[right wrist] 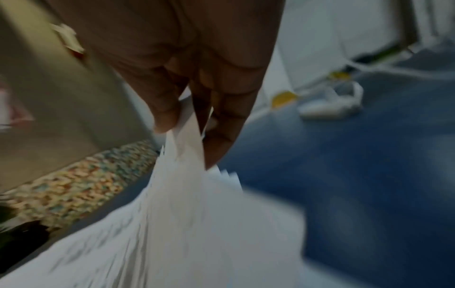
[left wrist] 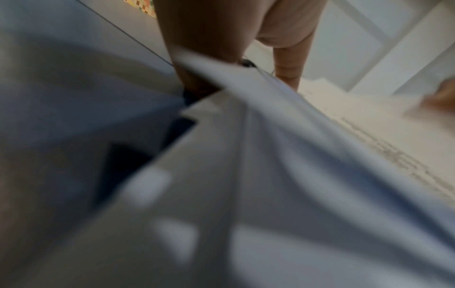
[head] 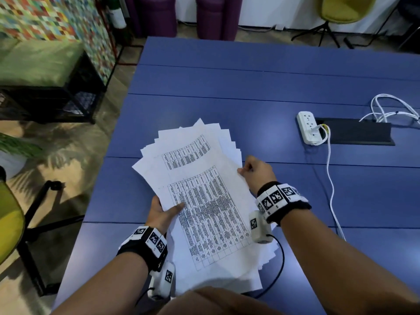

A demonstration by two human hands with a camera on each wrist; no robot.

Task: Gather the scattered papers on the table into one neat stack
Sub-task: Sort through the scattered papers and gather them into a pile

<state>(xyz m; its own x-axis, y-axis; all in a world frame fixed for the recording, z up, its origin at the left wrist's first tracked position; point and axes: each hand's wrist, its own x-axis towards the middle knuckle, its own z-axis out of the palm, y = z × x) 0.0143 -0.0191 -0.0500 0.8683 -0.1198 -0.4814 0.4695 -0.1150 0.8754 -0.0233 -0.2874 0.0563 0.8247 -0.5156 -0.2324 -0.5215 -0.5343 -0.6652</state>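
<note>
Your papers (head: 200, 196) carry printed tables on the top sheet, but the text is too small and blurred to read. You hold the fanned, uneven pile above the near part of the blue bench (head: 250, 87). Your left hand (head: 162, 214) grasps the left edge, thumb on top across the print, fingers underneath. Your right hand (head: 258, 172) pinches the right edge, thumb and fingers (right wrist: 221, 120) curled round the sheets. A white power strip (head: 309, 127) lies well to the right.

Papers (head: 204, 196) above table (head: 250, 87), between both hands; power strip (head: 309, 128) far right
</note>
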